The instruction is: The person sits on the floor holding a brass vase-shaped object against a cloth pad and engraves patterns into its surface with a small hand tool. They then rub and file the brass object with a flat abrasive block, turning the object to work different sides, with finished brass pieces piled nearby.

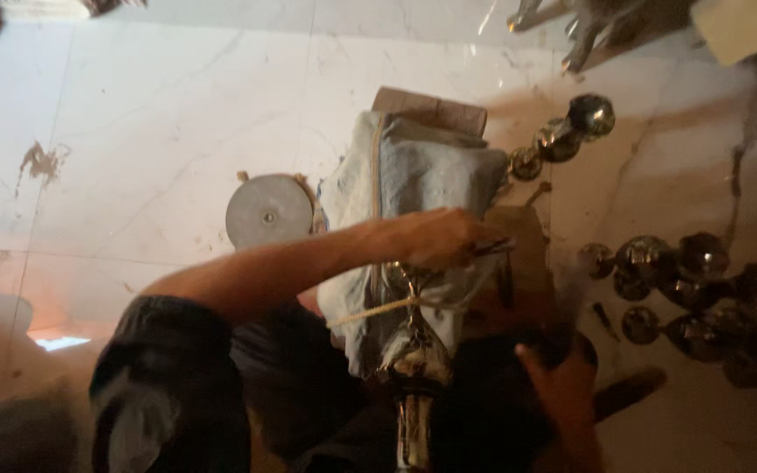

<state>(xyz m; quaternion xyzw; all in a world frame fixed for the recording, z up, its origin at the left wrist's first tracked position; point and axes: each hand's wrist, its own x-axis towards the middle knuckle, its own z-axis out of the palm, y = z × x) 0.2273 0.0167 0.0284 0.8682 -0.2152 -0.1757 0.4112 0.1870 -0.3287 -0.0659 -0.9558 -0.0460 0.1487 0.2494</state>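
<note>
Item: shiny turned brass spindle piece [413, 350], lying lengthwise at 6 o'clock of the view, partly wrapped in a grey-blue cloth pad [413, 175] tied with tan cord. Our left hand [435, 238] reaches across it at centre, fingers closed on a thin dark tool that touches the brass. Our right hand [562, 385] sits at 5 o'clock, on a dark blurred object; we cannot tell its fingers' state. At 9 o'clock of the cloth lies a round grey disc [269, 210]. At 3 o'clock, a heap of polished brass balls and fittings [694, 289] rests on the white marble floor [133, 114].
</note>
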